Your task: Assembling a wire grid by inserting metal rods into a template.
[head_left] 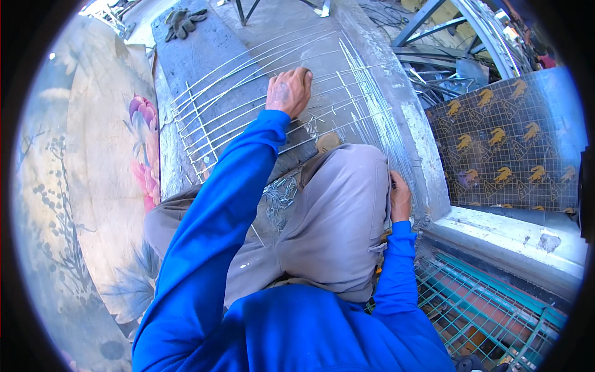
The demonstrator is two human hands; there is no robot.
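Thin metal rods (238, 127) lie side by side across a dark board, with a few crosswise rods (199, 118) near their left ends, forming an open grid. Over the grid's middle, my left hand (288, 92) is closed with its fingers curled down; what they pinch is hidden beneath it. My right hand (400, 197) is beside my right knee, at the near end of a long bundle of loose thin rods (378, 127). Its fingers look bent and closed, partly covered by the knee, so their hold cannot be made out.
A dark glove (184, 25) lies on the board's (186, 59) far end. Short metal offcuts (282, 199) are scattered between my legs. At right are a concrete ledge (406, 105), a patterned panel (502, 139) and green wire mesh (477, 304). A flowered sheet (93, 155) covers the left.
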